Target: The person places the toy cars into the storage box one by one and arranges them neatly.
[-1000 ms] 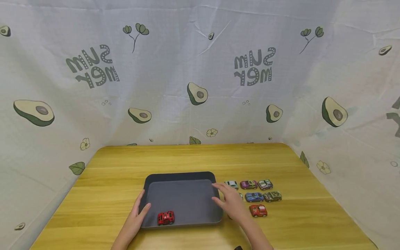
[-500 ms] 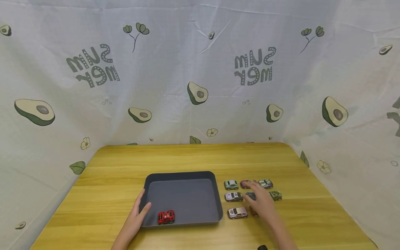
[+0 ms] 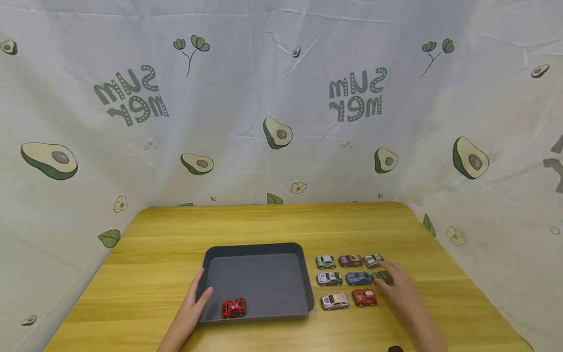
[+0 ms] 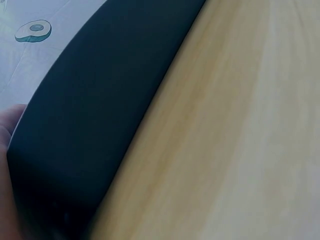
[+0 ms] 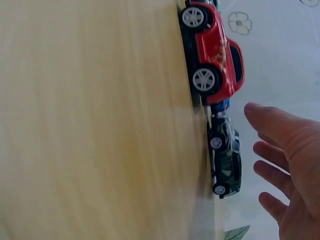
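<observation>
My left hand [image 3: 191, 304] grips the left wall of a dark grey tray [image 3: 307, 274], thumb over the rim and fingers outside. A red toy car [image 3: 234, 308] sits inside the tray near its front left. My right hand [image 3: 401, 288], slightly blurred, is over the camouflage-green toy car [image 3: 381, 277], partly covering it. In the right wrist view, thumb and fingers are spread beside that green car [image 5: 227, 159], with a gap between them and it. Just left of this hand is another red toy car [image 3: 364, 297].
More toy cars stand in rows right of the tray: a mint one [image 3: 326, 262], a purple one [image 3: 350, 260], a blue one [image 3: 358, 278] and several white ones. A printed curtain [image 3: 246, 98] surrounds the wooden table [image 3: 167, 234]. A small black object [image 3: 395, 349] shows at the bottom edge.
My right hand has moved rightward from the tray's right rim, across the cars, to the green one. My left hand and the red car in the tray stay put.
</observation>
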The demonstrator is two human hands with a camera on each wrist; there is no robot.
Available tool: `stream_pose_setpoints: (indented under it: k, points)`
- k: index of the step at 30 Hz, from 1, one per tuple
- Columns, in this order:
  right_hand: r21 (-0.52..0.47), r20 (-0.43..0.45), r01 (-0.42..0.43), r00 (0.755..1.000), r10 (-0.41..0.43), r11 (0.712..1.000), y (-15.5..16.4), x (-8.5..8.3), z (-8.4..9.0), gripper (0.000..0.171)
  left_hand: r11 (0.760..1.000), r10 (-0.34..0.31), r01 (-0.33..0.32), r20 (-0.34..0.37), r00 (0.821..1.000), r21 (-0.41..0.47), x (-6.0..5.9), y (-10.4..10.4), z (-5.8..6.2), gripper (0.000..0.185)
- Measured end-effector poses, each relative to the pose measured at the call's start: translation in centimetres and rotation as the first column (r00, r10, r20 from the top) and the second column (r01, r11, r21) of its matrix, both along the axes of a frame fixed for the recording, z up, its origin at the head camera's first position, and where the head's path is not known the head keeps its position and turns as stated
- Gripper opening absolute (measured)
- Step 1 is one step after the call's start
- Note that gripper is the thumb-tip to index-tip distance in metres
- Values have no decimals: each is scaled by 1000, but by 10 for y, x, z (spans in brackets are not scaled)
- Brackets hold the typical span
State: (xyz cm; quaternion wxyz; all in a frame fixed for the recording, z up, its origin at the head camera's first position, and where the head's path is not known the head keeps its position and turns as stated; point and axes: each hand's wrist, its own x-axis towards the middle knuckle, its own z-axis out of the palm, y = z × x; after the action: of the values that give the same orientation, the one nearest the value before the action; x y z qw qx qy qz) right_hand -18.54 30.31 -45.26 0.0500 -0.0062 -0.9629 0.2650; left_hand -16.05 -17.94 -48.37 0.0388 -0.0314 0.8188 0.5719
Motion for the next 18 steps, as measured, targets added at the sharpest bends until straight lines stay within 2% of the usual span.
stream_pose_setpoints:
  k: [13,18]
  points:
    - [157,-26,-79,996,84,985,20,-8,-13,55,1000,9,-9,4,1000,-8,0,0,0,68]
    - [147,-43,-100,993,108,984,24,-12,-16,46,1000,10,-10,3,1000,1,0,0,-1,68]
